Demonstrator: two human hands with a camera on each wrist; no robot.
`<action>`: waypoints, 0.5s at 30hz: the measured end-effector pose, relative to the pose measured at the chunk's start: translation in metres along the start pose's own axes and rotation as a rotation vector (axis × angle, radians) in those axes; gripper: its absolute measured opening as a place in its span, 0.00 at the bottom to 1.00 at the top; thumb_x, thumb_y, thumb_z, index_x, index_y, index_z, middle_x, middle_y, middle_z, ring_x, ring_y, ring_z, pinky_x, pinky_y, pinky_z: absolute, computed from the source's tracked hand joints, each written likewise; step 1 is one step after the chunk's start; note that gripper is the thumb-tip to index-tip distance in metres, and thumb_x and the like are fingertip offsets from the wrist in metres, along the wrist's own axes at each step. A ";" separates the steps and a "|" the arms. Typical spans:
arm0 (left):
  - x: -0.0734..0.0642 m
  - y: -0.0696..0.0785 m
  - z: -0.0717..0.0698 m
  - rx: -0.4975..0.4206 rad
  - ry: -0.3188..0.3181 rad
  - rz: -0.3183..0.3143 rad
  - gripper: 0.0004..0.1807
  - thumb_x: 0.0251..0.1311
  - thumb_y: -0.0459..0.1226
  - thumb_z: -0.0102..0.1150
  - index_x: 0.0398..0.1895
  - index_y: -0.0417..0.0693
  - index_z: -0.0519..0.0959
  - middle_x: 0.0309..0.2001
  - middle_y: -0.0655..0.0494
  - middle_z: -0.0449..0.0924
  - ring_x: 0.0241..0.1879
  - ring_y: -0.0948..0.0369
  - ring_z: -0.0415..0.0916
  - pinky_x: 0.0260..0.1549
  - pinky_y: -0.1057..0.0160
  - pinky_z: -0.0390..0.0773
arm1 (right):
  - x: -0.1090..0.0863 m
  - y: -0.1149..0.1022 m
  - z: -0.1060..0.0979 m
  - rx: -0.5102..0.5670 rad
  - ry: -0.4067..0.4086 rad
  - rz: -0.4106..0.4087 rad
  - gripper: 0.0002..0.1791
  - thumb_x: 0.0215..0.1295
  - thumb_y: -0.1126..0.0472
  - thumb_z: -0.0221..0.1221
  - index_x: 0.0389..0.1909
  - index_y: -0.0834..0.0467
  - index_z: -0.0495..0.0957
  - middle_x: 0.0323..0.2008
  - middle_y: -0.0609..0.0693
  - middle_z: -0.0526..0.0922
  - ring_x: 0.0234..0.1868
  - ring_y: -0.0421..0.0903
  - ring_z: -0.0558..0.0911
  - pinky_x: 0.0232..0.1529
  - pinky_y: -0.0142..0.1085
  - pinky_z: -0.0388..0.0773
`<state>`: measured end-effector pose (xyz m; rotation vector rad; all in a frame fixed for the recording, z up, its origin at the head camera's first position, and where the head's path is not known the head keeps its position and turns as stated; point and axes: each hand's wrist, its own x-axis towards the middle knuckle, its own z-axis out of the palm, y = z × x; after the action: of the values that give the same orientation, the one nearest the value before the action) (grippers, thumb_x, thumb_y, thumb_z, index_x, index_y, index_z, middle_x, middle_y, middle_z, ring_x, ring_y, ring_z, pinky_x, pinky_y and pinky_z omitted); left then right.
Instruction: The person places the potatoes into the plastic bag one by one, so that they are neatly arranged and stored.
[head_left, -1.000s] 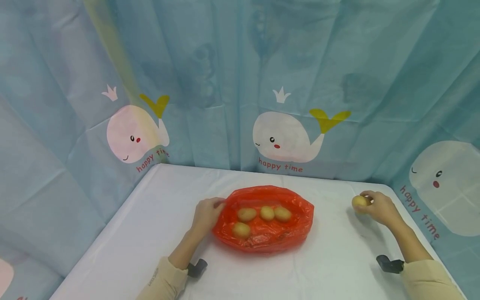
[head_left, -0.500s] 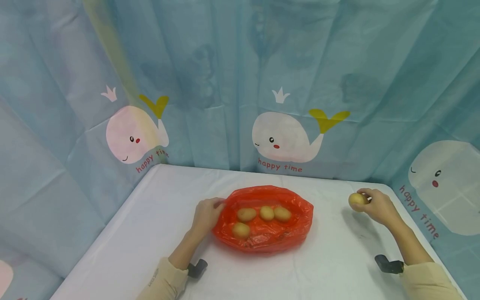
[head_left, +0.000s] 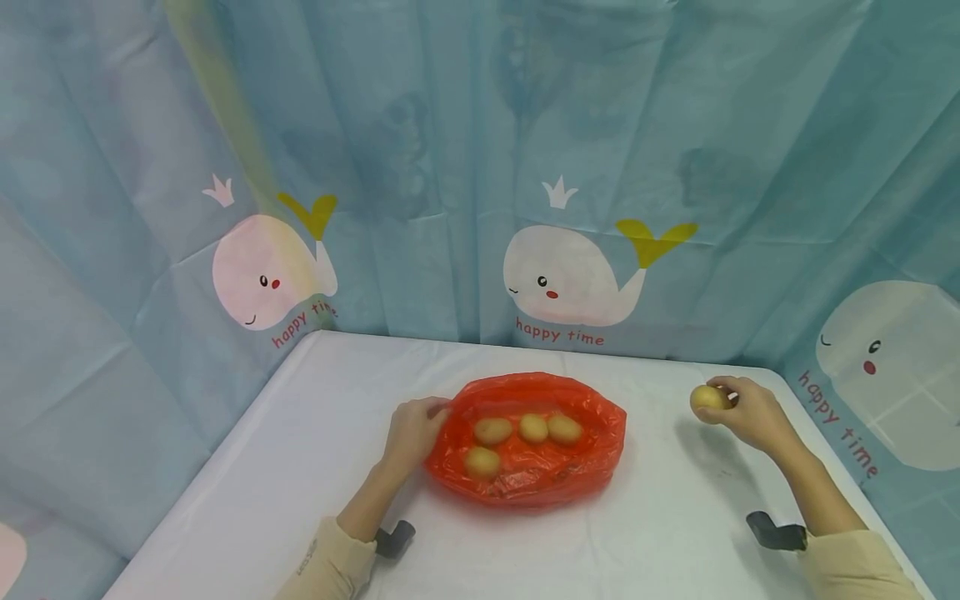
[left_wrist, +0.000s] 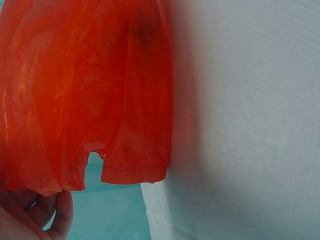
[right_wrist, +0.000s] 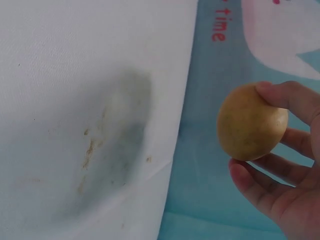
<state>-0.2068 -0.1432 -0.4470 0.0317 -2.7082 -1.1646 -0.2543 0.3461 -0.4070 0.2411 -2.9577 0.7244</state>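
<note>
A red plastic bag (head_left: pixel 525 492) lies on the white table with its mouth spread, and several potatoes (head_left: pixel 492 431) rest inside it. My left hand (head_left: pixel 411 433) pinches the bag's left rim; in the left wrist view its curled fingers (left_wrist: pixel 62 212) are at the edge of the red plastic (left_wrist: pixel 85 100). Over at the right, my right hand (head_left: pixel 757 414) holds one potato (head_left: pixel 708 403) above the table. Thumb and fingertips grip that potato (right_wrist: pixel 251 122) from opposite sides in the right wrist view.
The white tabletop (head_left: pixel 660 517) bears brownish dirt marks (right_wrist: pixel 89 152) below the right hand. A blue curtain (head_left: pixel 450 167) printed with whales hangs along the table's back and sides. Dark wrist mounts (head_left: pixel 776 532) stick out by both sleeves.
My right hand has drifted slightly left with the potato, toward the bag. The left hand and the bag stay where they were.
</note>
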 end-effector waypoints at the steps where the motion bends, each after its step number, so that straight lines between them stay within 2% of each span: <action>1: 0.000 0.000 0.000 0.000 0.001 0.002 0.12 0.65 0.38 0.60 0.48 0.45 0.84 0.45 0.50 0.87 0.49 0.52 0.83 0.49 0.53 0.84 | -0.001 0.000 0.000 0.000 0.004 -0.005 0.33 0.57 0.51 0.68 0.55 0.72 0.73 0.44 0.69 0.79 0.40 0.59 0.79 0.31 0.38 0.77; 15: 0.000 0.001 0.000 0.003 0.001 0.004 0.12 0.64 0.38 0.60 0.48 0.45 0.84 0.45 0.50 0.87 0.48 0.52 0.83 0.49 0.53 0.84 | -0.006 -0.011 0.000 -0.008 0.008 -0.030 0.33 0.57 0.51 0.68 0.55 0.71 0.73 0.47 0.70 0.79 0.42 0.61 0.79 0.31 0.38 0.77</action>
<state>-0.2067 -0.1430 -0.4464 0.0278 -2.7083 -1.1588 -0.2462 0.3372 -0.4028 0.2807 -2.9423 0.7077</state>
